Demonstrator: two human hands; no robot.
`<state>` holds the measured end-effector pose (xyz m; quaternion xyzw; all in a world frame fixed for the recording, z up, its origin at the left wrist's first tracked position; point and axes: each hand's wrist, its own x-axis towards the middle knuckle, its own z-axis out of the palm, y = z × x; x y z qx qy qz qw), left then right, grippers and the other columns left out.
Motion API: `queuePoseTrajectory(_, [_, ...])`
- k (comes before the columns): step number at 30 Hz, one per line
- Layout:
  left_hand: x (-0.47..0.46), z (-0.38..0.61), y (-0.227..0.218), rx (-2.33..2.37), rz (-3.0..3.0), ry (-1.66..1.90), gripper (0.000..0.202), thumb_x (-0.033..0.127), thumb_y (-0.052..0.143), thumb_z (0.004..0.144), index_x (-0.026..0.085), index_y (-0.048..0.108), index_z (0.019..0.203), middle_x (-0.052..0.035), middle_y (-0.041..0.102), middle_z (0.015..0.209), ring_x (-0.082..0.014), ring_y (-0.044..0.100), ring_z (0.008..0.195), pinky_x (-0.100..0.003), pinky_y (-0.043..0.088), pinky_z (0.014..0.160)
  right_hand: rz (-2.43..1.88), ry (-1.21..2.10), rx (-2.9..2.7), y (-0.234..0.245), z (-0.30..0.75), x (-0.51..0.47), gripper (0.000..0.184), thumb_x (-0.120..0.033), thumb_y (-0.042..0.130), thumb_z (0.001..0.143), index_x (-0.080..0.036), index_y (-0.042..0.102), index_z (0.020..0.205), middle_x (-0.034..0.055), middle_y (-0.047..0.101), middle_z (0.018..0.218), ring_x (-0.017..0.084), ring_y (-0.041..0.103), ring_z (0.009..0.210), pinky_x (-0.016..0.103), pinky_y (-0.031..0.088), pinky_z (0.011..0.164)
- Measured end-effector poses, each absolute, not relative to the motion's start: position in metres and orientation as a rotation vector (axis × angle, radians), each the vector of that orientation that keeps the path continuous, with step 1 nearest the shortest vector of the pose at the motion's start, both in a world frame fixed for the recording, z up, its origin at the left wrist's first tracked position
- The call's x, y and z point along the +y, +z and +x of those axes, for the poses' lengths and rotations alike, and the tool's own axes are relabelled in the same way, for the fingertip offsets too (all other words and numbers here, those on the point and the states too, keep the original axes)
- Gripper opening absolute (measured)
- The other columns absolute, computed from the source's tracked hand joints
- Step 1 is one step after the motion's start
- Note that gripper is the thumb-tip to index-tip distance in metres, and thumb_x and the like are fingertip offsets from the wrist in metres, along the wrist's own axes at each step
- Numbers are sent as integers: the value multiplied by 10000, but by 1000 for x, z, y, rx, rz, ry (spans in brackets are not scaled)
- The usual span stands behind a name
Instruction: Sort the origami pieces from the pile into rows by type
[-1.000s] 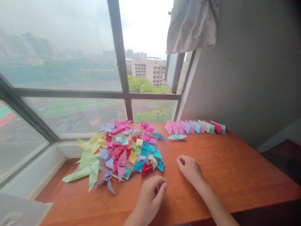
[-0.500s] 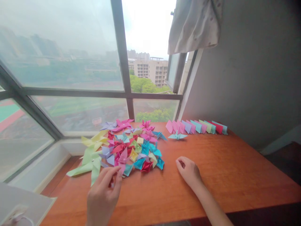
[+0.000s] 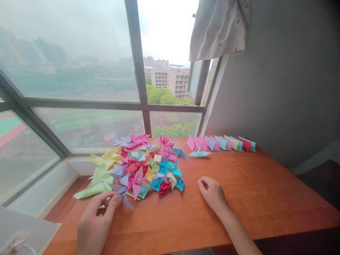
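My left hand (image 3: pixel 97 216) is at the left front of a heap of folded paper. Its thumb and bent fingers close in a pinch at the near side of a purple paper crane (image 3: pixel 122 193). The fingertips partly hide the contact. Right behind lies a pale green paper pinwheel (image 3: pixel 99 182), and a pink paper crane (image 3: pixel 137 181) rests to the right. My right hand (image 3: pixel 211 191) lies on the table with curled fingers, thumb against forefinger. Whether anything is inside that curl, I cannot make out.
Several folded paper pieces (image 3: pixel 224 143) stand in a row along the back right of the wooden table (image 3: pixel 255 191). A light blue paper crane (image 3: pixel 199 153) sits before them. A yellow pinwheel (image 3: pixel 107 158) lies by the window (image 3: pixel 85 131). A curtain (image 3: pixel 219 32) hangs above.
My left hand has moved left and slightly down, from beside the pink crane to the purple one, which now shows more fully. My right hand has stayed in place.
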<state>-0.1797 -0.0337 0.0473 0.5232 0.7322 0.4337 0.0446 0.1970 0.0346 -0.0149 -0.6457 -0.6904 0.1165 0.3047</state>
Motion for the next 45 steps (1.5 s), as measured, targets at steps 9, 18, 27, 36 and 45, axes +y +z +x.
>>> queuePoseTrajectory(9, [-26,-133,70,1808,2264,1470,133,318,571,912,228,666,936,-32,691,925,-161,621,727,-255,501,688,-1306,465,-1844,28,160,12,192,-287,496,920,-201,667,941,25,661,783,136,591,653,230,454,602])
queuePoseTrajectory(18, [-22,-53,79,1264,2590,1156,201,200,484,956,238,669,1022,-63,691,965,-185,638,852,-280,525,748,-1056,281,-2095,58,125,-15,129,-204,512,926,-213,636,958,22,628,779,144,588,737,239,437,667])
queuePoseTrajectory(27, [-26,-36,59,1374,2022,1428,224,283,567,911,215,600,1122,-83,645,1008,-170,611,747,-247,501,598,-1235,348,-1833,45,150,-18,140,-249,514,931,-204,627,861,5,616,690,118,554,598,217,425,579])
queuePoseTrajectory(36, [-28,-18,46,1070,1474,1045,329,451,552,920,154,645,814,-20,610,704,-137,535,632,-207,419,573,-1248,447,-1664,46,146,-26,159,-308,549,908,-200,654,856,19,643,699,124,571,582,212,465,546])
queuePoseTrajectory(45, [-28,-14,43,1044,1442,1059,318,425,576,912,145,663,790,-26,618,706,-131,505,639,-203,395,580,-1283,456,-1725,43,150,-22,227,-326,643,831,-199,702,1011,-39,545,553,101,489,473,202,411,474])
